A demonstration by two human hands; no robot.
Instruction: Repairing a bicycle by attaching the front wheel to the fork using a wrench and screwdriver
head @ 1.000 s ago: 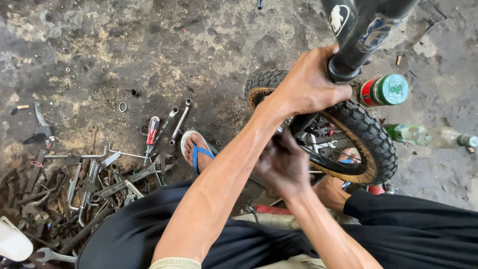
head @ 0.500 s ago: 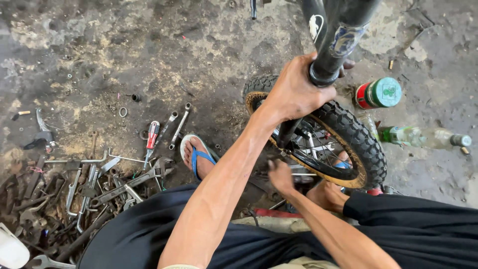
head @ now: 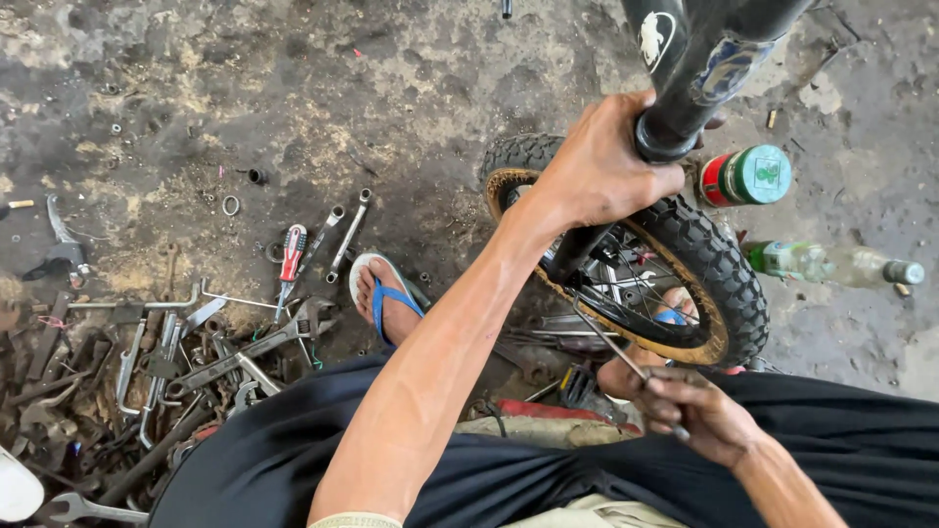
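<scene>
In the head view, the left hand (head: 597, 176) was wrapped tight around the black tubular bicycle frame (head: 699, 73) that ran down from the top right of the frame, the fingers closed over the tube's lower end. Just below it stood the small bicycle wheel with a knobby black tyre and tan rim (head: 719, 284), right of centre, upright on the stained concrete floor (head: 293, 88). The right hand (head: 690, 411), at the lower right, was pinched shut on a thin silver metal rod (head: 611, 347) that slanted up toward the wheel's spokes. A foot in a blue-strapped flip-flop (head: 386, 298) rested on the floor at centre, just left of the wheel. To the lower left lay a heap of grey steel spanners and wrenches (head: 166, 367), with a red-handled screwdriver (head: 291, 254) beside its upper edge. At the right, a red can with a green lid (head: 748, 176) lay close beside the tyre, and a clear glass bottle (head: 836, 264) lay below it.
</scene>
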